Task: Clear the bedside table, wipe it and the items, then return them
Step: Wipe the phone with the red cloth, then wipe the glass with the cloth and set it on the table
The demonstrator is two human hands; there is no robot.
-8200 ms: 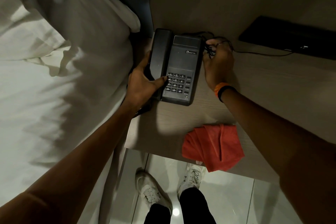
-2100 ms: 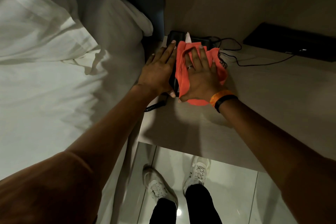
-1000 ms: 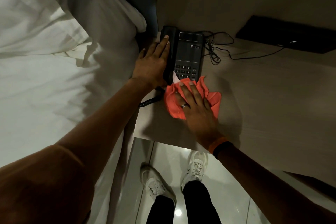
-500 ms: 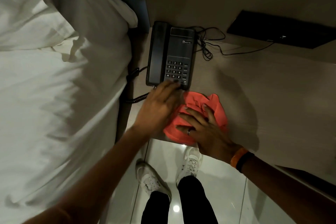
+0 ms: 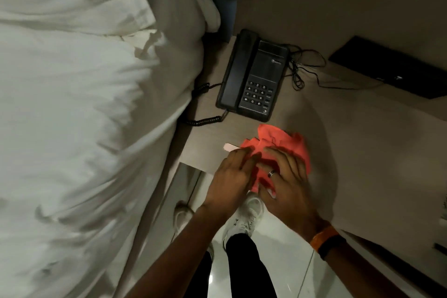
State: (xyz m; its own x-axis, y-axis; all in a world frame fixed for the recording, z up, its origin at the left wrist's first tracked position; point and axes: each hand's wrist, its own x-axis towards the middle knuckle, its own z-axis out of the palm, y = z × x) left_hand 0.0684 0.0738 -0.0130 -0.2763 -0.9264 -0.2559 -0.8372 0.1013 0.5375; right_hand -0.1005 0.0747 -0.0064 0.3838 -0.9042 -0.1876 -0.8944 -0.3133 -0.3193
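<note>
Lay crumpled at the front edge of the bedside table [image 5: 350, 143], that orange-red cloth [image 5: 285, 143], part of it hanging past the rim toward the floor. Was pressed down from above by both hands: left hand [image 5: 229, 176] flat, fingers together and extended onto the cloth's near-left side; right hand [image 5: 287, 184], ringed, spread wide over its near-right side. Gripped nothing in a closed fist, either one; looked more like gathering or folding than wiping, though hard to say which. Showed a small pale tab [image 5: 228, 146] just left of the cloth on the wood, possibly a label of the cloth; too small to tell.

Stood just behind the cloth, apart from it, the black telephone [image 5: 251, 77], handset seated on its cradle, coiled cord [image 5: 203, 121] trailing off the left edge toward the bed [image 5: 84, 104], thin cable [image 5: 304, 68] bunched loosely behind on the right. Sat near the back left corner of the table, so judged already returned to its place. Lay well to the right against the wall, a flat black device [image 5: 396, 70], with the thin cable running toward it.

Judged late in the task: surface bare apart from phone, cloth and device, no other items waiting in view. Left, by the look of it: folding or lifting away the cloth, perhaps a last pass over the front strip under it. Could not tell from this view whether the black device had been wiped.
</note>
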